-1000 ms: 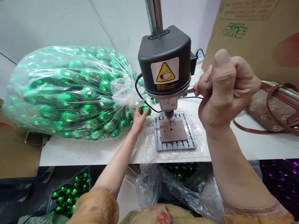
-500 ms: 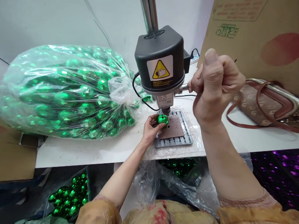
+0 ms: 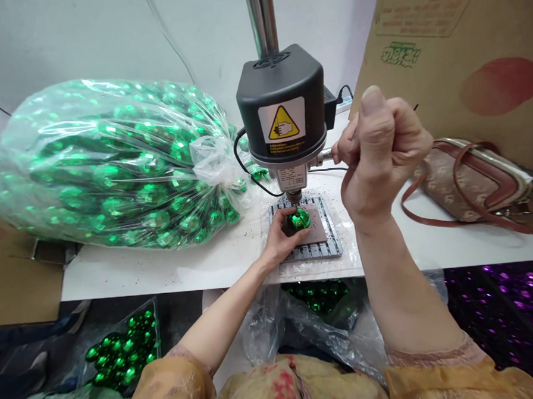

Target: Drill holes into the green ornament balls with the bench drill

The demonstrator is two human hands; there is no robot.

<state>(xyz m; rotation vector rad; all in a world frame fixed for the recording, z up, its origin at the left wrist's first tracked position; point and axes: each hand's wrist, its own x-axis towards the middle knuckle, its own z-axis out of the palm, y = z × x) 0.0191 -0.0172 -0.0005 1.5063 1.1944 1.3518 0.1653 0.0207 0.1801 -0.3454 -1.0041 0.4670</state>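
Observation:
A shiny green faceted ball (image 3: 299,218) sits on the brown pad (image 3: 318,229) under the chuck of a small drill press (image 3: 281,109). My left hand (image 3: 281,237) grips the ball from its left side, thumb in front and fingers behind. Beneath the pad lies the slotted metal base plate (image 3: 335,243). My right hand (image 3: 382,152) is closed around the feed lever (image 3: 326,154) at the right of the drill press; most of the lever is hidden by the fist.
A tied clear bag of green balls (image 3: 113,166) lies left on the white table (image 3: 163,270). To the right are a brown handbag (image 3: 471,180) and a cardboard box (image 3: 441,47). Purple balls (image 3: 513,305) and more green balls (image 3: 126,350) sit below the table edge.
My left hand has brought a green ball from beside the bag's knot rightward onto the pad under the chuck. My right hand has stayed on the lever. The view has shifted slightly.

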